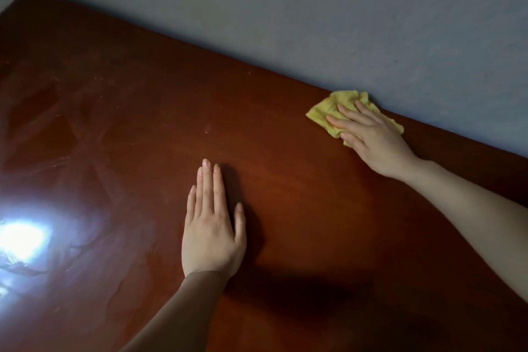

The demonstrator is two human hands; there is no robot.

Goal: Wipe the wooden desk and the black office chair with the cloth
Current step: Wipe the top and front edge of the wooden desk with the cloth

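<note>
Pressing flat with straight fingers, the right hand (371,137) holds the crumpled yellow cloth (328,111) against the reddish wooden surface (143,108), just beside the grey wall (314,8). The left hand (213,226) rests palm-down, fingers extended, nearer the middle, well apart.

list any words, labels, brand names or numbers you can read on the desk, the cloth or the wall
There is no readable text in this view.
wooden desk: no text, only smears and a light glare.
yellow cloth, pressed under the right hand: no tag or print shows.
wall: plain grey, no sign.
left hand, flat on the desk: nothing written on it.
</note>
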